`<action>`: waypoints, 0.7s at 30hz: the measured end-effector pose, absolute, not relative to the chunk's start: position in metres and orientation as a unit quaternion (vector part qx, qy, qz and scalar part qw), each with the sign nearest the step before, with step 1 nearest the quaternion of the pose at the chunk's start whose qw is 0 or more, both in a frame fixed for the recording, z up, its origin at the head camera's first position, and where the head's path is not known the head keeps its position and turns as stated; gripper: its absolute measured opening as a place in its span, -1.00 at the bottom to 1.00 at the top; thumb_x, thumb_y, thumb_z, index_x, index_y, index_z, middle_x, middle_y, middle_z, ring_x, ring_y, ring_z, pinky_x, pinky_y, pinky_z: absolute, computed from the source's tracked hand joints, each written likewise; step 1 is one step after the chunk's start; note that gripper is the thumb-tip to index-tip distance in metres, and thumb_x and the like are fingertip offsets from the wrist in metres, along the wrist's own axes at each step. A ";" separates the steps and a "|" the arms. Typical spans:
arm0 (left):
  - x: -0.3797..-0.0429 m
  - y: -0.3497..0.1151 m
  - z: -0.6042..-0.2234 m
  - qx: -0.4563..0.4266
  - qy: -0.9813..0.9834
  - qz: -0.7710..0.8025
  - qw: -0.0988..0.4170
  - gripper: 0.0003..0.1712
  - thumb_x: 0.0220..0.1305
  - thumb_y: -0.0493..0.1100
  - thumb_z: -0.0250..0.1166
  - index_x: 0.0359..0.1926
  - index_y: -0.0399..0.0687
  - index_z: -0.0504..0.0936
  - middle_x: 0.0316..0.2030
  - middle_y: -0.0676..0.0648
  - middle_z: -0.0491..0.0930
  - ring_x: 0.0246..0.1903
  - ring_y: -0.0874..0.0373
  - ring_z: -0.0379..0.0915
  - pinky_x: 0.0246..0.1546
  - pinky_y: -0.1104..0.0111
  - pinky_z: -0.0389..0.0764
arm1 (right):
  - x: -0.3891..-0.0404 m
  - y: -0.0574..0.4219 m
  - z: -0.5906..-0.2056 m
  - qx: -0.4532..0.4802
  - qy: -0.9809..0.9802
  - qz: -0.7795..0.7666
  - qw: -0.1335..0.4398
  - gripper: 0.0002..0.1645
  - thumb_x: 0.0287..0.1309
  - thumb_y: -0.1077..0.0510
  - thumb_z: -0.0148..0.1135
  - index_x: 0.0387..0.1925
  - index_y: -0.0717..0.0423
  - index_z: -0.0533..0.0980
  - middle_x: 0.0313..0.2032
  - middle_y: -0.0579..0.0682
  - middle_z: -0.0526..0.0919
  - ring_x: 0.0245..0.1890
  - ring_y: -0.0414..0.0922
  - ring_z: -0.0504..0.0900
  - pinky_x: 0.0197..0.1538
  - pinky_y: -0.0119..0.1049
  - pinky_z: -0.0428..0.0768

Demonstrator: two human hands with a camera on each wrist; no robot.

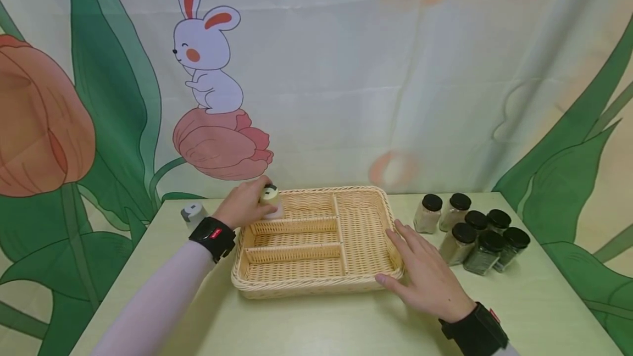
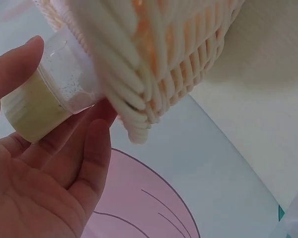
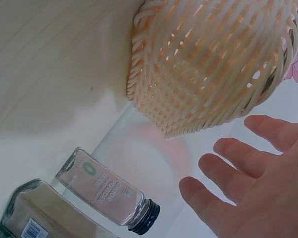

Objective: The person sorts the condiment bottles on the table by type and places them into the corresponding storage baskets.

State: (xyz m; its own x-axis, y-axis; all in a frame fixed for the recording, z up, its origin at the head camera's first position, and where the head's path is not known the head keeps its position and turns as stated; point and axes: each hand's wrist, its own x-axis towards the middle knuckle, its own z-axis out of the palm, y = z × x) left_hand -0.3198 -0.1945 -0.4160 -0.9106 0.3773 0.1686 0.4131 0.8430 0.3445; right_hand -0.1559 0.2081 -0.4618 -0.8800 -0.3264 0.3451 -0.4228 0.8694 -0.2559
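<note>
A pale wicker basket [image 1: 311,290] with dividers lies on the table. My left hand [image 1: 243,205] grips a small clear jar with a pale yellow-green lid [image 1: 270,195] at the basket's back left compartment. In the left wrist view, white powder shows inside the jar [image 2: 72,74], and the basket rim hides its lower end. My right hand [image 1: 425,273] has its fingers spread, fingertips right at the basket's right rim. From the right wrist view, those fingers [image 3: 228,183] are extended with nothing between them.
Several black-lidded glass spice jars [image 1: 482,243] stand grouped right of the basket. A container with a grey-and-white top [image 1: 193,212] stands on the left, partly behind my left wrist. Behind the table [image 1: 316,328] hangs a printed curtain [image 1: 316,70] with a rabbit and tulips.
</note>
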 end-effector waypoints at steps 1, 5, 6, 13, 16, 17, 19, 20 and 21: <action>-0.320 -0.195 -0.416 -0.207 -0.959 -0.190 0.047 -0.40 0.23 0.00 0.54 0.17 -0.08 0.49 -0.10 -0.10 0.69 -0.23 0.08 0.61 -0.14 0.15 0.69 | -0.156 0.208 -0.461 0.196 -0.955 0.164 0.147 0.13 0.23 -0.47 0.26 0.59 0.09 0.20 0.58 0.22 0.19 0.55 0.25 0.23 0.45 0.31 0.28; -0.322 -0.195 -0.417 -0.206 -0.959 -0.188 0.047 -0.41 0.23 0.00 0.54 0.16 -0.08 0.50 -0.09 -0.09 0.69 -0.21 0.08 0.62 -0.12 0.15 0.70 | -0.155 0.208 -0.460 0.197 -0.955 0.167 0.146 0.13 0.24 -0.47 0.26 0.59 0.08 0.20 0.59 0.22 0.18 0.54 0.26 0.22 0.45 0.32 0.27; -0.322 -0.195 -0.417 -0.206 -0.959 -0.188 0.047 -0.41 0.23 0.00 0.54 0.16 -0.08 0.50 -0.09 -0.10 0.69 -0.22 0.08 0.61 -0.13 0.15 0.70 | -0.155 0.208 -0.460 0.196 -0.955 0.168 0.145 0.13 0.23 -0.47 0.26 0.59 0.08 0.20 0.59 0.22 0.18 0.54 0.27 0.23 0.45 0.33 0.28; -0.322 -0.195 -0.419 -0.206 -0.960 -0.186 0.043 -0.40 0.23 0.01 0.54 0.17 -0.09 0.50 -0.08 -0.10 0.69 -0.20 0.08 0.62 -0.09 0.14 0.70 | -0.156 0.209 -0.461 0.198 -0.954 0.167 0.148 0.14 0.23 -0.47 0.26 0.59 0.09 0.20 0.59 0.21 0.17 0.55 0.26 0.22 0.45 0.33 0.28; -0.321 -0.195 -0.419 -0.204 -0.960 -0.186 0.041 -0.40 0.22 0.00 0.54 0.17 -0.10 0.50 -0.09 -0.10 0.70 -0.20 0.08 0.62 -0.08 0.13 0.70 | -0.156 0.209 -0.461 0.198 -0.954 0.166 0.150 0.14 0.23 -0.47 0.25 0.59 0.09 0.20 0.59 0.21 0.17 0.54 0.26 0.23 0.44 0.32 0.29; -0.321 -0.194 -0.420 -0.203 -0.961 -0.185 0.040 -0.40 0.22 0.01 0.54 0.17 -0.10 0.50 -0.09 -0.10 0.70 -0.19 0.08 0.62 -0.08 0.13 0.71 | -0.156 0.209 -0.461 0.198 -0.954 0.165 0.152 0.14 0.23 -0.47 0.26 0.59 0.09 0.21 0.59 0.21 0.17 0.54 0.26 0.23 0.44 0.32 0.29; -0.321 -0.194 -0.420 -0.201 -0.961 -0.185 0.039 -0.39 0.22 0.01 0.54 0.18 -0.10 0.50 -0.08 -0.11 0.70 -0.19 0.07 0.63 -0.07 0.12 0.71 | -0.156 0.209 -0.462 0.199 -0.954 0.164 0.154 0.14 0.23 -0.47 0.26 0.58 0.10 0.21 0.58 0.22 0.18 0.54 0.26 0.24 0.43 0.32 0.30; -0.321 -0.195 -0.420 -0.200 -0.961 -0.184 0.039 -0.39 0.22 0.01 0.54 0.18 -0.10 0.50 -0.08 -0.11 0.70 -0.19 0.07 0.63 -0.07 0.12 0.71 | -0.156 0.209 -0.462 0.199 -0.954 0.164 0.155 0.14 0.22 -0.47 0.26 0.58 0.10 0.22 0.58 0.22 0.19 0.54 0.25 0.24 0.43 0.32 0.31; -0.321 -0.195 -0.421 -0.200 -0.962 -0.184 0.038 -0.39 0.23 0.01 0.54 0.18 -0.10 0.50 -0.08 -0.10 0.70 -0.19 0.07 0.63 -0.07 0.12 0.71 | -0.156 0.208 -0.462 0.200 -0.953 0.163 0.156 0.14 0.22 -0.47 0.27 0.58 0.11 0.22 0.58 0.23 0.19 0.54 0.25 0.24 0.43 0.32 0.31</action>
State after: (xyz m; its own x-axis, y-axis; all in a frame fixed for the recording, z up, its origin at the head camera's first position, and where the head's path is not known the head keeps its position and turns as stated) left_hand -0.3211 -0.1948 -0.4205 -0.9172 0.3702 0.1474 0.3984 0.8527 0.3378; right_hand -0.1556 0.2085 -0.4617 -0.8710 -0.3309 0.3632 -0.4328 0.8665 -0.2486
